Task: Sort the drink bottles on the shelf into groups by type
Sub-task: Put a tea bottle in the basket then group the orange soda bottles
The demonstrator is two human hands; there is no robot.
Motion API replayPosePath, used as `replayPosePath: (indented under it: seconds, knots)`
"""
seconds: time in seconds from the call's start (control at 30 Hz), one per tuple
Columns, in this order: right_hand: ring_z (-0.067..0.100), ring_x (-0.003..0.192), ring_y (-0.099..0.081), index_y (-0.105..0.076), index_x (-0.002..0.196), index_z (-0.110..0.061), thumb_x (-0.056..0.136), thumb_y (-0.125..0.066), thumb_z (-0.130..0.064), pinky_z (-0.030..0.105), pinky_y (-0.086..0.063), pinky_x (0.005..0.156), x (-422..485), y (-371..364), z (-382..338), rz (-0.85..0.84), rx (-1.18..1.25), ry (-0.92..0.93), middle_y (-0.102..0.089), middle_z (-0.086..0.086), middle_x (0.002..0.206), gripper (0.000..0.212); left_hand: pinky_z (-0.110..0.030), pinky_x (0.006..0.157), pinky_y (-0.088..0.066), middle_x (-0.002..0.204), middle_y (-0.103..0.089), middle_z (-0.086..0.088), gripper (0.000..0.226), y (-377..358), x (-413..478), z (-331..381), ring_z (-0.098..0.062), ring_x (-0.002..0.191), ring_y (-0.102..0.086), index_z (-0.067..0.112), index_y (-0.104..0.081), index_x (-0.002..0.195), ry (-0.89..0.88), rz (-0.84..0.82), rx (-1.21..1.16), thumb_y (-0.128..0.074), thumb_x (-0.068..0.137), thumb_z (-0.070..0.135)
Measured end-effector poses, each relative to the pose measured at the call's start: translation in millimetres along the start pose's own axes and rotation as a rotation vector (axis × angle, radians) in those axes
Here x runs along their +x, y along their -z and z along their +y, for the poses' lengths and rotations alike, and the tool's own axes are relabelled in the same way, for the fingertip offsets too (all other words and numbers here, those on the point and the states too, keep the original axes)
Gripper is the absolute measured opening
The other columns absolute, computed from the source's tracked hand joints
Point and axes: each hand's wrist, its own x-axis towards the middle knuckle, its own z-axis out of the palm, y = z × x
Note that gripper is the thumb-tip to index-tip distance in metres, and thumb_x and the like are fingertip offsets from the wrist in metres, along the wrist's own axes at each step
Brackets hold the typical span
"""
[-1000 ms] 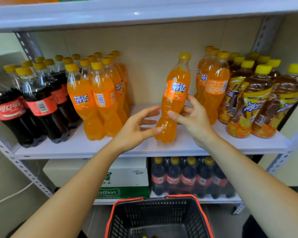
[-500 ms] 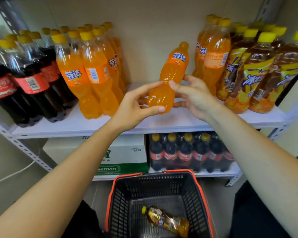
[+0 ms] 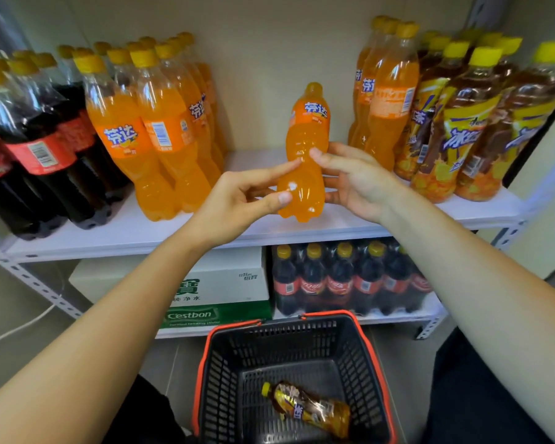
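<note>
White shelf board (image 3: 253, 230) spans the head view, and over its middle, near the front edge, an orange soda bottle (image 3: 305, 139) is held upright, the left hand (image 3: 237, 200) pinching its lower body, the right hand (image 3: 359, 184) curled round its waist.

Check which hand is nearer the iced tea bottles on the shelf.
Right. The right hand sits just left of the iced tea bottles; the left hand is farther left, across the held orange soda bottle.
</note>
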Motion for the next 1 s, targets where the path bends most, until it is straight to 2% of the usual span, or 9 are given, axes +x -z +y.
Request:
replayPosePath:
  seconds: [0.1,0.2,0.27,0.4,0.47,0.57,0.7,0.87,1.0]
  knots:
    - [0.025,0.104,-0.072,-0.053,0.137,-0.024,0.080,-0.081,-0.035,0.039,-0.056,0.075,-3.1,-1.6,2.2,0.006,-0.036,0.008,-0.074,0.005,0.117,0.064,-0.021,0.088,-0.056,0.112,-0.075,0.020,0.041,-1.0,-2.8,-4.8,-0.002,0.099,-0.071,0.022,-0.064,0.131,0.029,0.007,0.022,-0.070,0.092,0.011]
    - [0.024,0.100,-0.073,-0.053,0.136,-0.025,0.070,-0.089,-0.031,0.034,-0.053,0.063,-6.3,-3.0,6.1,0.065,-0.047,0.084,-0.075,0.004,0.113,0.075,-0.026,0.089,-0.058,0.119,-0.074,0.009,0.032,-5.2,-4.7,-11.2,-0.011,0.101,-0.074,0.019,-0.071,0.117,0.028,0.067,0.032,-0.071,0.092,0.000]
    - [0.023,0.097,-0.074,-0.052,0.133,-0.026,0.068,-0.090,-0.028,0.031,-0.053,0.055,-9.1,-1.5,6.6,0.113,-0.045,0.163,-0.077,0.003,0.109,0.075,-0.029,0.089,-0.059,0.113,-0.075,0.003,0.025,-4.0,-4.5,-14.1,-0.012,0.099,-0.074,0.015,-0.073,0.111,0.036,0.247,0.046,-0.072,0.092,-0.001]
    - [0.018,0.093,-0.075,-0.049,0.137,-0.025,0.072,-0.089,-0.019,0.028,-0.053,0.049,-16.2,11.6,5.8,0.260,-0.163,0.323,-0.077,0.000,0.107,0.077,-0.032,0.086,-0.058,0.104,-0.072,-0.001,0.021,9.7,-9.2,-29.2,-0.011,0.097,-0.069,0.011,-0.072,0.111,0.031,0.781,0.208,-0.072,0.091,0.002]
    - [0.015,0.097,-0.075,-0.049,0.137,-0.025,0.074,-0.089,-0.014,0.023,-0.054,0.052,-18.7,22.4,5.7,0.323,-0.220,0.404,-0.076,-0.001,0.111,0.075,-0.033,0.090,-0.057,0.115,-0.061,-0.003,0.031,14.4,-13.0,-38.0,-0.018,0.105,-0.063,0.010,-0.067,0.119,0.063,0.955,0.270,-0.073,0.089,0.006]
    - [0.013,0.109,-0.071,-0.044,0.145,-0.023,0.073,-0.088,-0.009,0.021,-0.059,0.071,-19.1,38.5,5.6,0.377,-0.292,0.481,-0.070,0.001,0.126,0.086,-0.033,0.098,-0.050,0.127,-0.044,-0.006,0.052,18.2,-14.8,-52.5,-0.028,0.117,-0.053,0.014,-0.058,0.131,0.132,1.045,0.402,-0.077,0.083,0.016]
    - [0.015,0.119,-0.065,-0.037,0.152,-0.021,0.075,-0.089,-0.011,0.041,-0.057,0.098,-17.3,54.1,9.6,0.471,-0.436,0.470,-0.064,0.001,0.134,0.094,-0.047,0.105,-0.044,0.137,-0.049,-0.015,0.071,23.2,-15.3,-63.0,-0.032,0.125,-0.050,0.006,-0.044,0.143,0.203,1.078,0.421,-0.079,0.083,0.017]
    - [0.015,0.125,-0.059,-0.037,0.152,-0.024,0.077,-0.088,-0.020,0.047,-0.052,0.104,-18.8,65.7,12.9,0.600,-0.543,0.464,-0.060,-0.004,0.139,0.091,-0.052,0.109,-0.045,0.146,-0.053,-0.012,0.083,25.1,-15.8,-65.2,-0.031,0.134,-0.052,0.013,-0.035,0.152,0.301,1.050,0.441,-0.082,0.085,0.021]
    - [0.023,0.132,-0.053,-0.028,0.156,-0.023,0.079,-0.087,-0.025,0.047,-0.048,0.107,-21.3,70.7,12.9,0.704,-0.643,0.413,-0.052,0.000,0.147,0.097,-0.051,0.098,-0.049,0.135,-0.063,-0.008,0.081,30.1,-19.8,-65.6,-0.034,0.122,-0.060,0.022,-0.034,0.150,0.368,1.030,0.489,-0.082,0.085,0.026]
